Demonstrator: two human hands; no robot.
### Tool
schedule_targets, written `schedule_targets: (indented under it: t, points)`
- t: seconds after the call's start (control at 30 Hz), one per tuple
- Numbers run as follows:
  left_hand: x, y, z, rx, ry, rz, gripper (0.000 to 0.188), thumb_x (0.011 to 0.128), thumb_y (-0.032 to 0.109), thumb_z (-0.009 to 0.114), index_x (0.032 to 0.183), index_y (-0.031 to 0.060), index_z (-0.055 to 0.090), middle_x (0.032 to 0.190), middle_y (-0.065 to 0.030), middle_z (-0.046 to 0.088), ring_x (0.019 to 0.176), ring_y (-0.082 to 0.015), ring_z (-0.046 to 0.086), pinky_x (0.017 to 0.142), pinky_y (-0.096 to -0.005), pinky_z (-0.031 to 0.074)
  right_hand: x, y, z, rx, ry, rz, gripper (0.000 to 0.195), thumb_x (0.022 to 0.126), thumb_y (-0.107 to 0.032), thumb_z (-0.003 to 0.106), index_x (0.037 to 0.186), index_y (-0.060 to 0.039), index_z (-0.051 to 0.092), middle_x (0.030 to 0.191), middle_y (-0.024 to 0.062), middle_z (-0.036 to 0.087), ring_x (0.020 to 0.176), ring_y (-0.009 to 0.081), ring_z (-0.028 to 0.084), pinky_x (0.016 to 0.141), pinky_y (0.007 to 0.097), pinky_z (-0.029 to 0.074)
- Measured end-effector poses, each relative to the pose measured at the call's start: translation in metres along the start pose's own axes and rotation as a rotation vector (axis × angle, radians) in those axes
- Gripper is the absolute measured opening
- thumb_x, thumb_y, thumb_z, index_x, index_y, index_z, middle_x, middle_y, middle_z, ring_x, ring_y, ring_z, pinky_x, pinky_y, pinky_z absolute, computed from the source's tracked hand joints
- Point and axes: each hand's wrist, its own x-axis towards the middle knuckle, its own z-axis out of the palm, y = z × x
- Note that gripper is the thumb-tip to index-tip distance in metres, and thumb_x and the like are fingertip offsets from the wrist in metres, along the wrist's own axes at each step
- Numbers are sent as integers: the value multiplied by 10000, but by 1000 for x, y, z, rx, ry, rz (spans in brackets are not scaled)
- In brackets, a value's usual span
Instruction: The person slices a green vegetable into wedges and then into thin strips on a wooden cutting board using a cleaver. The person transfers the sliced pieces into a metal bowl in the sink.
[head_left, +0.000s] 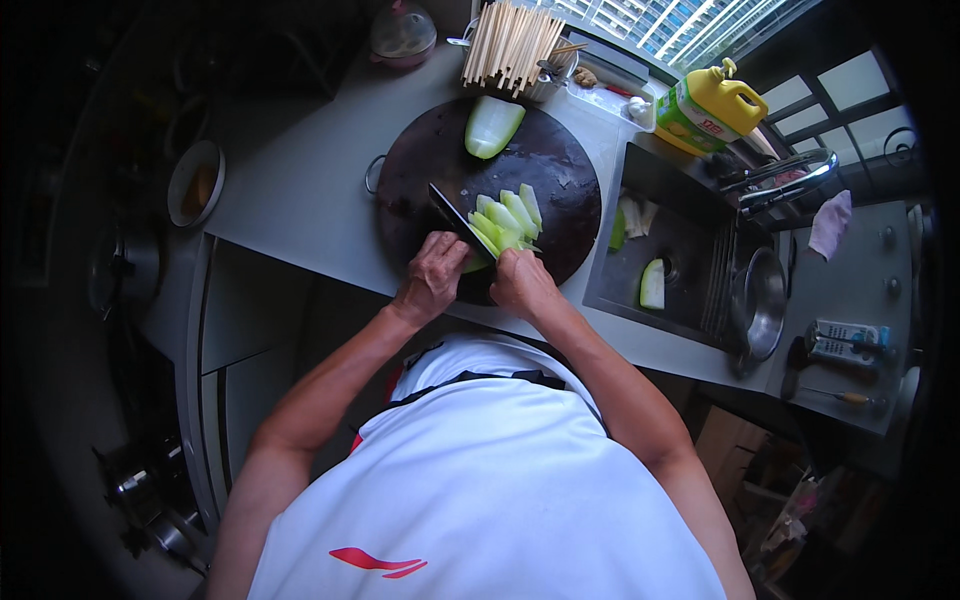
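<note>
On a round dark chopping board, my right hand grips a kitchen knife whose dark blade points away and to the left. Left of the blade, my left hand has its fingers curled over a pale-green gourd piece, mostly hidden beneath the hand. Cut gourd slices lie in a loose pile just right of the blade. At the board's far edge rests a larger peeled gourd half, apart from both hands.
Behind the board stands a holder full of wooden chopsticks. To the right, the sink holds another gourd piece and scraps. A yellow detergent jug stands near the faucet. A white bowl sits at the counter's left edge.
</note>
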Motion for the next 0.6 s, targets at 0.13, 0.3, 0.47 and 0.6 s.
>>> schedule_targets:
  t: [0.13, 0.3, 0.47, 0.6]
  points:
    - [-2, -3, 1, -51, 77, 41, 142, 878, -44, 644, 1008, -1, 681, 1047, -169, 657, 998, -379, 619, 854, -449, 542, -28, 1, -15, -19, -14, 16, 135, 770, -43, 707, 863, 55, 710, 893, 298, 711, 879, 475, 713, 796, 532, 593]
    - [-4, 0, 4, -29, 92, 15, 130, 875, -39, 645, 994, 6, 673, 1036, -163, 651, 983, -381, 616, 837, -453, 543, -45, -11, -13, -39, -66, 94, 119, 790, -15, 684, 865, 69, 723, 892, 305, 714, 863, 475, 722, 791, 530, 600]
    - [-1, 1, 2, 1, 42, 17, 106, 871, -37, 639, 961, 13, 663, 1016, -160, 643, 968, -372, 614, 818, -447, 539, 2, -12, 13, -33, 40, -2, 96, 786, -44, 694, 807, 42, 730, 875, 311, 712, 845, 481, 723, 762, 533, 605]
    - [-3, 2, 0, 7, 77, 23, 98, 870, -32, 644, 955, 15, 660, 1012, -158, 641, 966, -370, 615, 816, -444, 539, -14, -8, -7, -31, 16, 21, 110, 771, -40, 699, 835, 47, 716, 891, 304, 716, 868, 480, 719, 779, 534, 597]
